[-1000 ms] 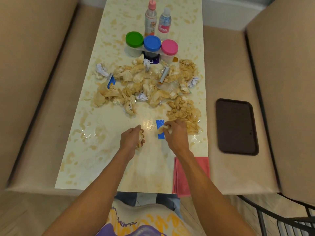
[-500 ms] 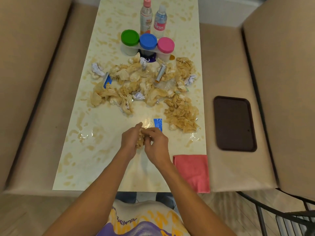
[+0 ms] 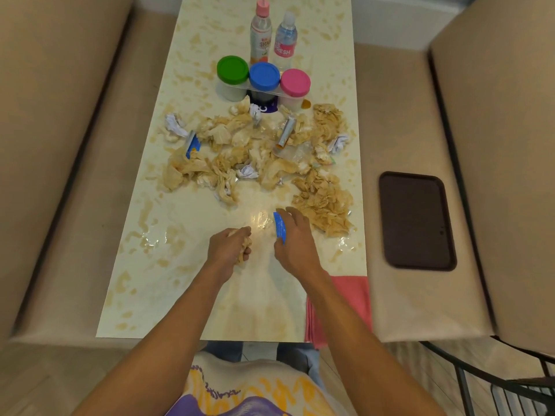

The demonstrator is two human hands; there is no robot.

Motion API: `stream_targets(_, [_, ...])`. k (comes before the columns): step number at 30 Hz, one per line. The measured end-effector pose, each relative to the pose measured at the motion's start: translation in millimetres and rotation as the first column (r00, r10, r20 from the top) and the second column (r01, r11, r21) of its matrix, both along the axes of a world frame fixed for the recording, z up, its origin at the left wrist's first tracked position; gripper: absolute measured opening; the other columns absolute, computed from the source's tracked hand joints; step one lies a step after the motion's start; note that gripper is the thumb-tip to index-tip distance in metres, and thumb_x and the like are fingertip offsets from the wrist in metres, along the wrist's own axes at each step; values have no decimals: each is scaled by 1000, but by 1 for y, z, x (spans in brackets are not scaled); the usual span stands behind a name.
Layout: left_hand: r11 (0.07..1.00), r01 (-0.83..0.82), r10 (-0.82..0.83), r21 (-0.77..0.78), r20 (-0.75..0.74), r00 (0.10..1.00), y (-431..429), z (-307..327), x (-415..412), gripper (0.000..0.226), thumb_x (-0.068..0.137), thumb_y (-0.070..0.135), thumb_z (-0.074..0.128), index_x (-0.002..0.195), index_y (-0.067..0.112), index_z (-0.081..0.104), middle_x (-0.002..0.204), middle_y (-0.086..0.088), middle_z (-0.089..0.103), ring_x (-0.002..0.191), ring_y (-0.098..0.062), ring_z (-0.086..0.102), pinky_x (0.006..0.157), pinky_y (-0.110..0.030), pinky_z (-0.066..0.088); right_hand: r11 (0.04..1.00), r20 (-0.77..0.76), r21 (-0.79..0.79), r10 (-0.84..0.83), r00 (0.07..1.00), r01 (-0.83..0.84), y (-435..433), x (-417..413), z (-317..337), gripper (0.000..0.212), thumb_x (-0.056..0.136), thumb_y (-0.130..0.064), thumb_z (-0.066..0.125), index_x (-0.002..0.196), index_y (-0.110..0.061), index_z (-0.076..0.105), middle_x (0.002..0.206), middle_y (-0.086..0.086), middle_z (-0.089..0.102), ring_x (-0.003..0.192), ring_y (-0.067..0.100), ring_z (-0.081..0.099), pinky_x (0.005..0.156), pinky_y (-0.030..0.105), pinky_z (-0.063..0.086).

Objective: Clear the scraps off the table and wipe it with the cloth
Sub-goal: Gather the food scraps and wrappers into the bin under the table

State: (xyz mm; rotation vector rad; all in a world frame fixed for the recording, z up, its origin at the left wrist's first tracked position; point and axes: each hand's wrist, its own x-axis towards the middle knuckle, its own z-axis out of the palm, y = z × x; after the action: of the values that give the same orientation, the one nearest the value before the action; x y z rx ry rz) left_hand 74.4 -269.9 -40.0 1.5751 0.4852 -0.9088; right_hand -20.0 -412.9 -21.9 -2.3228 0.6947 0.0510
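Tan crumpled scraps [image 3: 240, 151] and white paper balls cover the middle of the cream table [image 3: 180, 280], with a flaky pile [image 3: 326, 202] at the right. My left hand [image 3: 228, 247] grips a wad of tan scraps just above the near table. A short way to its right, my right hand [image 3: 295, 238] lies with its fingers stretched over a blue wrapper [image 3: 279, 226], touching it. The pink cloth [image 3: 353, 295] sits at the table's near right corner, partly under my right forearm.
Three jars with green [image 3: 232, 70], blue [image 3: 264, 75] and pink [image 3: 295, 83] lids stand behind the scraps, with two bottles [image 3: 261, 34] beyond them. A dark tray [image 3: 417, 220] rests on the bench seat to the right. A silver tube [image 3: 286, 133] lies among the scraps.
My right hand passed a scrap into my left hand, then moved right and forward onto the blue wrapper. My left hand stayed in place holding its wad.
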Motion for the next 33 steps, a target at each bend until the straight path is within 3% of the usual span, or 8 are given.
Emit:
stream_targets(3, [1000, -3, 3, 3, -2, 1000, 2, 0, 1, 18, 92, 19, 77, 91, 2, 71, 72, -11, 63, 54, -21, 56, 52, -31, 48, 960, -211, -103, 235, 949, -261, -11, 4, -15, 86, 86, -1, 66, 163, -15, 29, 171, 12, 14, 156, 33, 14, 120, 46, 31])
stream_targets(6, [1000, -7, 7, -5, -3, 1000, 1, -1, 1, 19, 91, 19, 77, 91, 1, 71, 73, -11, 63, 54, -21, 56, 52, -31, 48, 931, -220, -168, 286, 933, -325, -12, 2, -22, 69, 87, 4, 67, 152, -11, 49, 167, 13, 27, 151, 34, 25, 111, 45, 46])
stream_targets(13, [1000, 10, -10, -6, 7, 1000, -5, 0, -4, 20, 93, 19, 76, 95, 0, 71, 71, -11, 63, 54, -21, 56, 54, -32, 49, 969, -27, -166, 180, 983, -182, -2, -14, -29, 22, 89, 11, 65, 106, 1, 75, 104, 12, 61, 97, 33, 57, 76, 41, 54])
stream_targets(17, [1000, 22, -22, -6, 10, 1000, -9, -2, -6, 20, 91, 19, 77, 94, 0, 72, 71, -11, 64, 55, -22, 57, 54, -32, 49, 999, 91, -15, -27, 995, 29, -6, -26, -18, 25, 92, 8, 62, 112, -2, 72, 113, 9, 62, 104, 25, 61, 86, 25, 46])
stream_targets(22, [998, 54, -54, -24, -1, 999, -15, -3, -12, 19, 92, 21, 78, 92, 2, 73, 74, -11, 65, 56, -22, 58, 54, -32, 50, 964, 251, 54, -265, 931, 260, -36, -36, 4, 39, 92, 12, 56, 124, -10, 64, 118, 3, 66, 107, 21, 61, 93, 38, 54])
stream_targets(26, [997, 76, -76, -20, -3, 997, -19, -4, -17, 19, 92, 21, 77, 92, 2, 72, 75, -11, 64, 57, -23, 58, 54, -31, 50, 933, 171, -68, -338, 925, 354, -66, -43, 6, 55, 97, 8, 53, 144, -21, 54, 118, -1, 59, 106, 13, 53, 88, 27, 47])
stream_targets(29, [996, 82, -82, -20, -5, 997, -21, -3, -18, 20, 92, 21, 77, 94, 1, 72, 75, -11, 64, 57, -22, 58, 54, -31, 50, 895, 145, -330, -267, 953, 301, -84, -47, -7, 45, 88, 12, 57, 125, -11, 70, 105, 10, 60, 100, 29, 53, 82, 46, 55])
stream_targets(33, [996, 85, -85, -15, -11, 996, -21, -4, -20, 21, 92, 21, 77, 96, 1, 72, 74, -11, 64, 57, -23, 58, 54, -30, 50, 911, 38, -314, -271, 962, 269, -82, -49, -19, 39, 83, 9, 57, 114, -9, 73, 115, 15, 56, 105, 34, 49, 86, 51, 53])
